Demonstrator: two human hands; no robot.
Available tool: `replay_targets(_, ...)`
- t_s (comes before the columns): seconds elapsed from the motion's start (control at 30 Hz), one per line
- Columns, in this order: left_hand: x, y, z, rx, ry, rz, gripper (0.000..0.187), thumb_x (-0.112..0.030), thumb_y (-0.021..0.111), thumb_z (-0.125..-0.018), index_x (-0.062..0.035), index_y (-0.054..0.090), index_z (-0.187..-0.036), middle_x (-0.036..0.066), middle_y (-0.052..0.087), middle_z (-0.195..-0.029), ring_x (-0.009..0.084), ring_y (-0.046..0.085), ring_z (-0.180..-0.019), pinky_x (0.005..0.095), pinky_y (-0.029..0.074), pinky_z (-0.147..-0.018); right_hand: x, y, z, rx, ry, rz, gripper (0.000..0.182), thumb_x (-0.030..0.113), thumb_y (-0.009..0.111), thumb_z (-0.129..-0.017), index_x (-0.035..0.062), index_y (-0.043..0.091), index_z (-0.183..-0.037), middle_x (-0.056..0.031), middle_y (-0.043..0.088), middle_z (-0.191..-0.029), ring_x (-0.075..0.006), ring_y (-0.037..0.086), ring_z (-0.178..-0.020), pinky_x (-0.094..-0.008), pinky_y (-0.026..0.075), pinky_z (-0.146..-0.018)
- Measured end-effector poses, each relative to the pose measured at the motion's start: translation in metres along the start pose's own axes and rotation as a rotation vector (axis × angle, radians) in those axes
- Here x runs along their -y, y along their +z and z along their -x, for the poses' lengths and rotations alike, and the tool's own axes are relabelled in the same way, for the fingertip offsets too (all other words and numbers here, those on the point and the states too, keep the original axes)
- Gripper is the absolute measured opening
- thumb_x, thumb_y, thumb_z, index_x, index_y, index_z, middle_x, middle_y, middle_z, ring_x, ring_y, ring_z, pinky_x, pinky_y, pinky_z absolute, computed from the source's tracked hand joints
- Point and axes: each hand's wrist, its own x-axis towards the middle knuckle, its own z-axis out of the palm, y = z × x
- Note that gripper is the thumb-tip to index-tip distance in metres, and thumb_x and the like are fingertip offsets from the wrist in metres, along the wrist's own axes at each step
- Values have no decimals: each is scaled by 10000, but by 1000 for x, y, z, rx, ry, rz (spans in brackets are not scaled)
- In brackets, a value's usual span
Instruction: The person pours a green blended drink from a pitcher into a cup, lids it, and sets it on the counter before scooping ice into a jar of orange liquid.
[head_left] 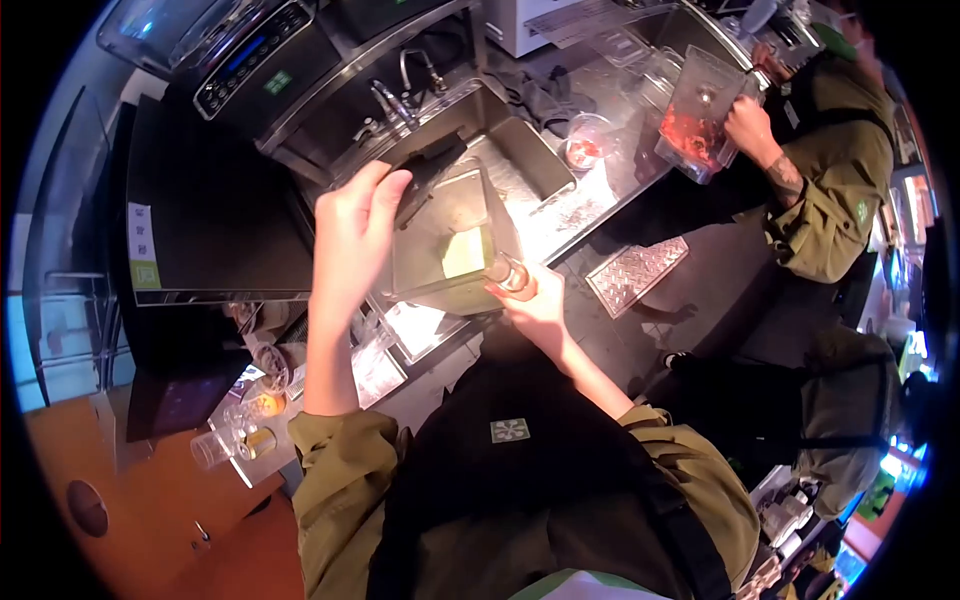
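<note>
In front of me is a clear square blender jug (505, 222), tilted, with green residue and a pale yellow-green patch inside. My right hand (537, 305) is closed around its handle at the lower right. My left hand (357, 232) is above the jug's left side, its fingers pinching a flat black lid (432, 170), seen nearly edge-on. The lid is over the jug's far left rim, apart from the opening as far as I can see. Beyond the jug lies a steel sink (535, 150).
Taps (395, 105) rise behind the sink. A clear cup (588, 140) stands right of it. At right, a co-worker's hand (750, 130) holds a jug with red contents (690, 140). A dark machine (215, 210) is close on the left, with cups (265, 400) below.
</note>
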Motion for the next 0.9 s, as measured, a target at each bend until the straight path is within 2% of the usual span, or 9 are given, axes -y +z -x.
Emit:
replay_targets(0.03,4,-6,0,-23,18,70,200,-157,574,-905,35,578,-850,62,410,-545,51,373,-540,249,335,-475,-2,1,-1,-24,-50,-26,267,34,772,-700,-33,643,-923,-22,618,-779,-64,537,-714,-225,460,-660)
replay_targets(0.23,24,-24,12,34,-46,239,122,-106,577,-902,13,608,-905,-38,555,-731,21,463,-660,180,392,-585,-6,-9,0,-116,-105,174,352,103,832,-626,7,498,-677,3,457,-591,-85,416,-554,-243,376,-526)
replay_targets(0.33,48,-28,10,-353,-187,520,194,-193,497,-970,-26,595,-960,-44,586,-811,6,477,-683,165,391,-597,-8,-30,13,-195,-168,104,331,108,833,-627,6,528,-704,-3,485,-595,-76,458,-572,-247,405,-552)
replay_targets(0.4,82,-21,11,-353,-281,552,223,-230,482,-978,-47,581,-897,-61,570,-793,-4,450,-673,160,361,-578,-8,-53,27,-218,-122,112,296,64,811,-640,-21,572,-792,-3,529,-595,-77,541,-636,-243,452,-621)
replay_targets(0.43,102,-9,7,-287,-290,524,226,-247,492,-973,-65,557,-855,-74,544,-758,-15,418,-657,156,322,-551,-3,-64,35,-233,-62,105,257,14,775,-663,-30,573,-815,0,541,-627,-78,538,-652,-241,456,-625)
replay_targets(0.5,158,34,-3,-232,-199,219,252,-214,536,-943,36,568,-938,-20,571,-784,79,506,-719,249,413,-608,-16,-82,54,-361,42,50,287,24,802,-623,-33,595,-813,-23,560,-624,-81,523,-594,-229,453,-573)
replay_targets(0.6,223,110,-12,29,-139,-104,226,-236,579,-873,-41,610,-983,227,619,-825,392,614,-766,414,482,-683,-5,-106,72,-427,63,208,263,-7,775,-616,-29,588,-800,-24,552,-621,-84,511,-578,-231,439,-575)
replay_targets(0.8,447,257,41,608,-534,-323,336,-230,526,-789,-77,626,-1071,207,603,-1105,354,575,-1038,436,453,-878,3,-139,77,-494,171,294,218,-13,769,-621,-8,598,-756,-9,553,-630,-65,500,-604,-219,414,-568)
replay_targets(0.9,433,263,47,588,-586,-250,274,-191,494,-784,-43,672,-930,218,647,-962,355,613,-953,420,467,-839,-4,-154,72,-538,213,234,208,-20,759,-626,-7,600,-760,-4,565,-649,-60,484,-600,-220,408,-573)
